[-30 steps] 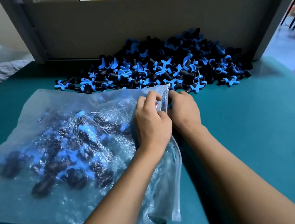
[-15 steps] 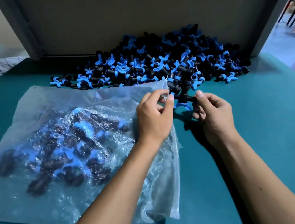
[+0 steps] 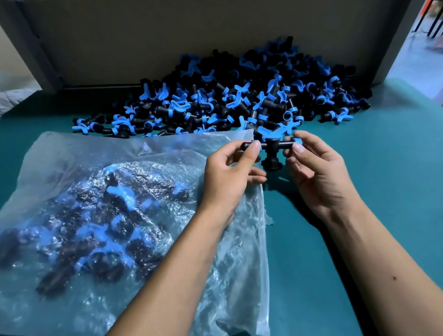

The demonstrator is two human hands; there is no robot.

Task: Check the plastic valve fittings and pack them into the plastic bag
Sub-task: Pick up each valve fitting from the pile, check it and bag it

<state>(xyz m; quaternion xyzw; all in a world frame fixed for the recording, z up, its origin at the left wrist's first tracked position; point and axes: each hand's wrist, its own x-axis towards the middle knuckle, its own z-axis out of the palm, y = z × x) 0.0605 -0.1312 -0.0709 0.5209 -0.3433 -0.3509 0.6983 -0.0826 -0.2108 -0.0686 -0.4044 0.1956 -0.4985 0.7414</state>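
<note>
Both forearms reach in from the near edge, bare, converging just above the bag's (image 3: 112,227) far right corner. Left hand (image 3: 230,174): back of hand toward camera, wrist over the bag, thumb and forefinger pinching the left end of one fitting (image 3: 271,149); remaining fingers curled loosely beneath. Right hand (image 3: 317,174): palm turned partly inward, thumb and forefinger pinching the fitting's right end, other fingers curled under. The fitting is held level between the two hands, clear of the table (image 3: 373,242), just past the bag's open mouth and just in front of the pile (image 3: 237,97). Fitting shape: black T-body, a straight horizontal tube with a short stub hanging down that ends in a wider round collar; a blue winged handle sits on top. Matte hard plastic. The bag is thin, translucent, crinkled film with bright glare spots; it lies flat on the table, nearer than the pile, and holds a loose heap of the same black-and-blue pieces, blurred through the film. Its right edge is rumpled under the left forearm. The pile behind the bag is a dense tangle of identical fittings, blue wings pointing every way, banked against a flat grey-brown panel (image 3: 175,36) standing upright. Table surface is smooth teal, slightly matte, with soft shadows under both hands.
</note>
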